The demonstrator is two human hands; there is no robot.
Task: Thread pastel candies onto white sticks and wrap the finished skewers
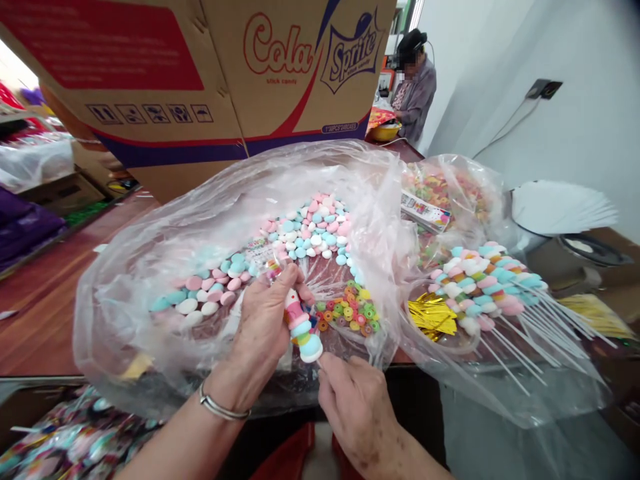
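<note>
My left hand point(267, 313) pinches a candy skewer point(300, 323) of stacked pink, white, green and blue sweets. Just below it, my right hand point(357, 407) grips the bottom end of the same skewer's stick. Both hands sit at the mouth of a large clear plastic bag point(150, 280) holding loose pastel marshmallow-like candies point(310, 230) and small colourful ring candies point(353, 313). A silver bracelet circles my left wrist.
A pile of finished candy skewers point(487, 280) with white sticks lies on a plate to the right, beside gold twist ties point(433, 315). A big cardboard box point(200, 80) stands behind. Another person point(415, 87) works far back. Wrapped sweets point(65, 440) lie lower left.
</note>
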